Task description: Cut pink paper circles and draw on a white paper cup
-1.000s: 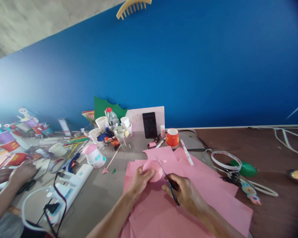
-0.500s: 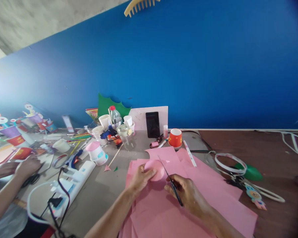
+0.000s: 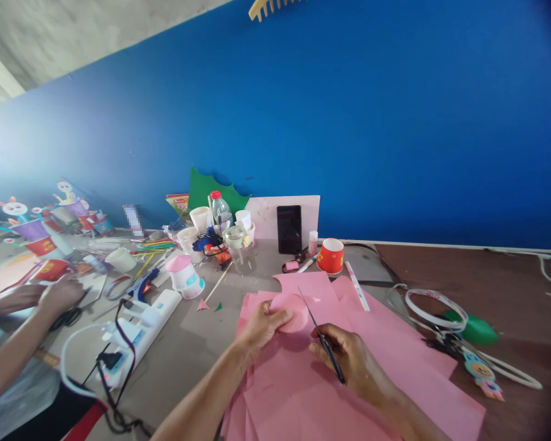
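One pink disc pinched in left hand — black scissors gripped in right hand.

"How do the arms sit on your feed?"
"My left forearm slants up from the lower edge, inward to the right; my right forearm slants in from the lower right."
"And the left hand?"
"Pinching. I see its thumb lying on top, pointing right; most of the fingers are hidden underneath."
"The right hand?"
"Closed in a grip, back of the hand upward, digits curled toward the left one. The two hands are near each other, not touching."
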The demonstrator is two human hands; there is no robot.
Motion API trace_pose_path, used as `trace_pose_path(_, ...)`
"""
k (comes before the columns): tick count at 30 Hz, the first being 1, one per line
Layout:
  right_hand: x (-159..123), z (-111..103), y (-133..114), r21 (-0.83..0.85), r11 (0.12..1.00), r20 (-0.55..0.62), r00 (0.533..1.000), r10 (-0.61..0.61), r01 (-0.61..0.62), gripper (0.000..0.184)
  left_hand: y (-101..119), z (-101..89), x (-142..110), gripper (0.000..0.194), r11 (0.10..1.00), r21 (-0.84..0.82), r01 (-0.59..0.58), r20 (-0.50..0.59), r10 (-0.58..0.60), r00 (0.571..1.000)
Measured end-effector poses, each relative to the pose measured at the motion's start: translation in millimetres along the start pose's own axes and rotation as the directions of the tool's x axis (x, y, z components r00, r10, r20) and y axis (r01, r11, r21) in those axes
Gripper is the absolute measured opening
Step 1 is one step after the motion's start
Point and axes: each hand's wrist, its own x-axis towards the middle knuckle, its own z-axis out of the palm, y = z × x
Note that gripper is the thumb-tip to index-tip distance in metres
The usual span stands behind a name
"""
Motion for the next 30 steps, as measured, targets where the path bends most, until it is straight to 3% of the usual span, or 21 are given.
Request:
trace_pose_path(19,0,3,-5,0.052,0.998,0.025,0.999,0.021,-0.023,0.028,-2,-7.1,5,0.034,0.999,-0.038,-0.009,-0.03,0.008,1.0)
trace_pose_path(30,-2,3,-7,0.042,0.999,0.057,0.998,0.012,-0.015,0.031,9,-5.4,3,0.034,0.998,-0.05,0.022,-0.055,-0.025,0.998)
